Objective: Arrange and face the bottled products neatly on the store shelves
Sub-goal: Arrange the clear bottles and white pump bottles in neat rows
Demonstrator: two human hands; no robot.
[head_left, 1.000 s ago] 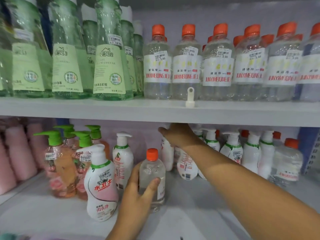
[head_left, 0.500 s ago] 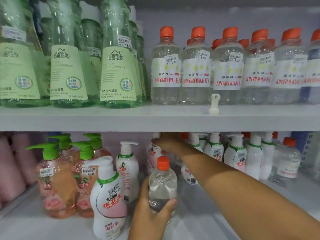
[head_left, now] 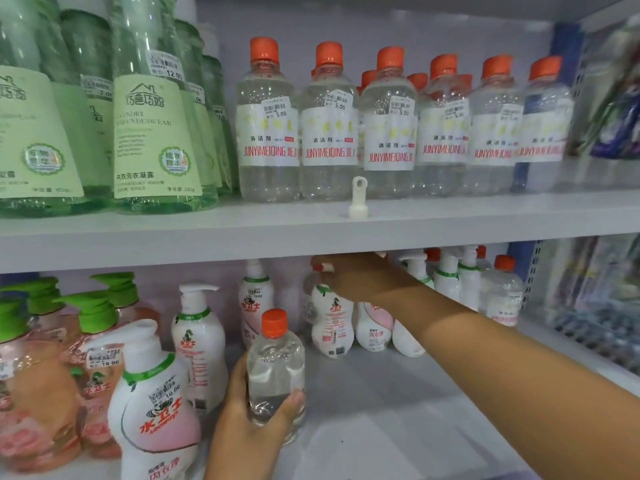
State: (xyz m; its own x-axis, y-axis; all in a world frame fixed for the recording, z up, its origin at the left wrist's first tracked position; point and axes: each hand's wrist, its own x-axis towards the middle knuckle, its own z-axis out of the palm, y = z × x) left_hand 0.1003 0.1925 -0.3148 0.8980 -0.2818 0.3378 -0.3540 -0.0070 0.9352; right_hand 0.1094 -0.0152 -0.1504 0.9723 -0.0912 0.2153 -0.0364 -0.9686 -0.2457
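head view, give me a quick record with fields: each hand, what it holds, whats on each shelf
left hand: left hand grips a clear plastic bottle with an orange cap, upright on the lower shelf
right hand: right hand reaches to the top of a white and pink pump bottle; grip hidden
upper shelf: grey upper shelf carries tall green laundry gel bottles, a row of clear orange-capped bottles, and a loose small white plastic nozzle
lower shelf: orange pump bottles with green pumps at left

Upper shelf (head_left: 311,233) carrying green bottles (head_left: 156,133), orange-capped clear bottles (head_left: 329,133), small white cap (head_left: 358,202); lower shelf (head_left: 398,410) carrying pump bottles (head_left: 199,341).
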